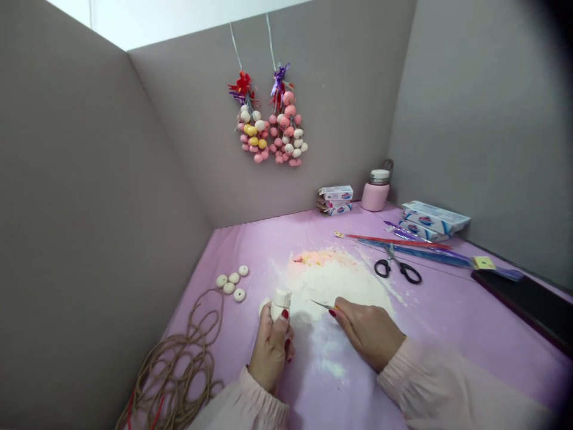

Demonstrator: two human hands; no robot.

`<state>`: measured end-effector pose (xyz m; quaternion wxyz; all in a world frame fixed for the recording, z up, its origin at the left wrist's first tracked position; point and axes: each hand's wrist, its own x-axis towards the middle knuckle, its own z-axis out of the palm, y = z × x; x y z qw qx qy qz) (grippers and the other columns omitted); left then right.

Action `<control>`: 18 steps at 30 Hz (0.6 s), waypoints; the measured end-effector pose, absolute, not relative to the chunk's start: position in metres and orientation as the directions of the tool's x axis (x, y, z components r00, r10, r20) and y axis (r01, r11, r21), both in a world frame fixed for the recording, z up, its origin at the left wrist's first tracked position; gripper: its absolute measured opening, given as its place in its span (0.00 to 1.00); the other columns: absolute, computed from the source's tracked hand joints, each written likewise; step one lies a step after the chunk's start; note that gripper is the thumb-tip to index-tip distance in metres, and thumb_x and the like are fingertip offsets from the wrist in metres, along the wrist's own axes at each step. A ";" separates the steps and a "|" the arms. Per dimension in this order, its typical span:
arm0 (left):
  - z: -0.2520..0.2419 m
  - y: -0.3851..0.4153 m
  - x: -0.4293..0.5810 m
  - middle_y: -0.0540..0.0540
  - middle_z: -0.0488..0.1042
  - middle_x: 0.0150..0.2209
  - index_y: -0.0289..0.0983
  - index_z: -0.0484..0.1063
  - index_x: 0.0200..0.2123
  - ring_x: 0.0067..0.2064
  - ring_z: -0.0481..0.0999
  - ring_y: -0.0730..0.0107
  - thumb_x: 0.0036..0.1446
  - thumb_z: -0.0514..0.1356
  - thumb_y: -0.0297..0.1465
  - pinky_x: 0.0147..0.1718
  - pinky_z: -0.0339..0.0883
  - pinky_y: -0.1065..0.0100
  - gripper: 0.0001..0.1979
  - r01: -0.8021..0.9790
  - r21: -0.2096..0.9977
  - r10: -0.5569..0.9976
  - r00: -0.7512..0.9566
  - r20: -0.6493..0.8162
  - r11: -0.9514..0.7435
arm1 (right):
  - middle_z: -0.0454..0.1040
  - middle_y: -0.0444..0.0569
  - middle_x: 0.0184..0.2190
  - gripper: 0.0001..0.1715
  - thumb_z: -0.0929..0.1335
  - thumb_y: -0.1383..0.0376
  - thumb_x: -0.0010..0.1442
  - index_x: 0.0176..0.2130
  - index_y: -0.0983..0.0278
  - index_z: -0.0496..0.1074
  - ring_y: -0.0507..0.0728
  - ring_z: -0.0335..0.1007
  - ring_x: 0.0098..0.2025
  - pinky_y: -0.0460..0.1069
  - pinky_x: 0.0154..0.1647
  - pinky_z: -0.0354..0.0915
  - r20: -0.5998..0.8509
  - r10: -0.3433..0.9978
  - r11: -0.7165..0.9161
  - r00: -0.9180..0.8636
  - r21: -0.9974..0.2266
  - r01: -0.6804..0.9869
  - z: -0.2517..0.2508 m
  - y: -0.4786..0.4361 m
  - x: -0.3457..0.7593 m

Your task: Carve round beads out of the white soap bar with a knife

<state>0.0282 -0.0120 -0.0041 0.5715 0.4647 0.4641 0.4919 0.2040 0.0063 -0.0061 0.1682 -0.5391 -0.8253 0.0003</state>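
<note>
Upright in the fingers of my left hand (271, 346) is a white carved soap piece (282, 297), with a groove round its upper part. My right hand (369, 328) is closed round the handle of a small carving knife (321, 304), its thin blade pointing left toward the soap and apart from it. Beneath and beyond both hands spreads a heap of white soap shavings (344, 286), with pink and yellow crumbs at its far side. A pale round piece (264, 306) lies just behind my left hand, partly hidden.
Several white pierced beads (234, 278) and tangled brown cord (179, 358) lie left. Scissors (396, 266), ribbons (403, 242) and a black flat object (523, 304) lie right. Soap boxes (434, 218) and a pink jar (375, 192) stand behind. Bead bunches (286, 128) hang on the partition.
</note>
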 end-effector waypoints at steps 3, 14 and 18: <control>-0.008 -0.013 0.030 0.57 0.53 0.20 0.40 0.51 0.35 0.16 0.51 0.84 0.52 0.46 0.40 0.13 0.48 0.79 0.11 -0.104 0.987 0.990 0.082 -0.111 0.119 | 0.66 0.42 0.20 0.16 0.50 0.60 0.59 0.27 0.62 0.57 0.50 0.62 0.22 0.44 0.22 0.50 0.286 0.864 0.484 -0.414 -0.248 0.839 -0.004 0.000 0.195; -0.011 -0.016 0.034 0.50 0.59 0.30 0.39 0.52 0.40 0.30 0.60 0.75 0.52 0.48 0.33 0.29 0.56 0.72 0.11 0.277 0.957 0.996 0.000 0.094 -0.090 | 0.67 0.42 0.20 0.17 0.50 0.59 0.59 0.28 0.62 0.58 0.50 0.63 0.21 0.45 0.21 0.48 0.239 0.859 0.502 -0.452 -0.225 0.835 -0.007 -0.001 0.179; -0.010 -0.016 0.035 0.47 0.61 0.33 0.38 0.51 0.40 0.34 0.62 0.70 0.51 0.48 0.33 0.32 0.55 0.69 0.13 0.379 0.920 0.992 -0.037 0.124 -0.101 | 0.67 0.43 0.19 0.17 0.50 0.59 0.59 0.28 0.62 0.58 0.51 0.63 0.20 0.45 0.18 0.45 0.248 0.878 0.456 -0.409 -0.177 0.872 -0.009 -0.003 0.174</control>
